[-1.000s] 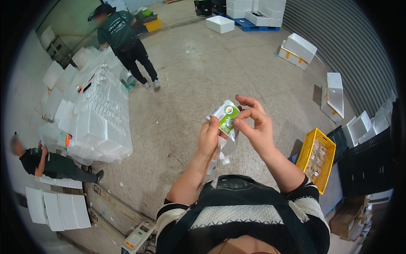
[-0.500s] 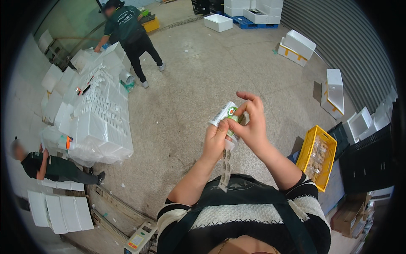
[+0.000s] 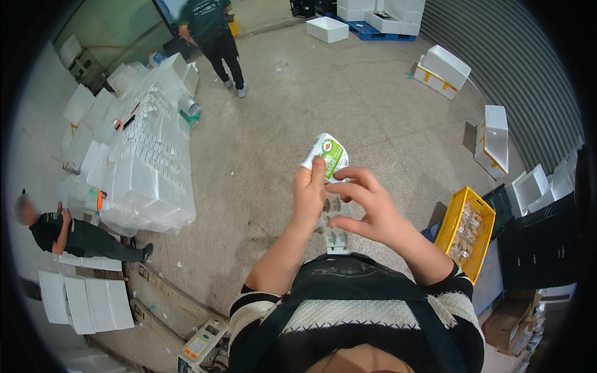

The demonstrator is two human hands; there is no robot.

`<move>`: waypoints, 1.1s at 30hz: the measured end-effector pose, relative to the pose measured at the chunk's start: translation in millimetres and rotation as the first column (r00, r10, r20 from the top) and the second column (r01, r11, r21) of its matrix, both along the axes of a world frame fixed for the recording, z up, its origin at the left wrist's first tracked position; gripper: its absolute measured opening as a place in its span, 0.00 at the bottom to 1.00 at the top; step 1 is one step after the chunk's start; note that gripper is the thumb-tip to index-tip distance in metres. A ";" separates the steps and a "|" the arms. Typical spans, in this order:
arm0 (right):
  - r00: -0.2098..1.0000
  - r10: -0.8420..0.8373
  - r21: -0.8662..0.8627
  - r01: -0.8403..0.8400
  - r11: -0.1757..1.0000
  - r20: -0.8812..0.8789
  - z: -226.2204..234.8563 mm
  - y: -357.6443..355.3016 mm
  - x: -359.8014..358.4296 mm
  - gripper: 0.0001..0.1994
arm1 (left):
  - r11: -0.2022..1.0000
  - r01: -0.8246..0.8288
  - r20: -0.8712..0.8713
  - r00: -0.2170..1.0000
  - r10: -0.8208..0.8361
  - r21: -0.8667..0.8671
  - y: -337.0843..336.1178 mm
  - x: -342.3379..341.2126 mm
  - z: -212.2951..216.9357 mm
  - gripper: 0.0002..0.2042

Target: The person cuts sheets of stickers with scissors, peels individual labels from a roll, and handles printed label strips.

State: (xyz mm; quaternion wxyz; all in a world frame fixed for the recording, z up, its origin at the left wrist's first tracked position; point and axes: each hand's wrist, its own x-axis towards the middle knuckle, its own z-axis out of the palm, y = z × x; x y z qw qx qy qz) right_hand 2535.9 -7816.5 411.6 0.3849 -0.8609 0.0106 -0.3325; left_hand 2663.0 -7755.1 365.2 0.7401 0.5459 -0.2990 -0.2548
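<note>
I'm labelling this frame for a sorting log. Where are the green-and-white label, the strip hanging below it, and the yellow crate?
green-and-white label [image 3: 327, 153], head view, on its green printed face.
strip of labels [image 3: 336, 237], head view, on its lower part under the hands.
yellow crate [image 3: 453, 213], head view, on its near rim.

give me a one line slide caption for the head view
Left hand and right hand hold a strip of green-and-white labels above a concrete floor, yellow crate at right.
</note>
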 end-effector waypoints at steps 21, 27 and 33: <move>0.987 -0.125 0.003 0.126 0.992 -0.103 1.5 -17.2 -3.1 0.10 | 0.965 -0.216 0.386 0.885 0.259 -0.152 -0.5 -18.8 -2.4 0.13; 0.992 -0.056 -0.254 0.026 0.967 -0.113 5.0 -22.2 -6.1 0.09 | 0.997 -0.052 0.160 0.985 0.060 -0.058 3.3 -8.0 -7.1 0.13; 0.964 -0.209 0.148 0.185 0.971 0.162 -4.7 -40.5 -4.9 0.21 | 0.995 0.066 0.219 0.972 -0.081 0.077 6.2 -17.8 6.1 0.14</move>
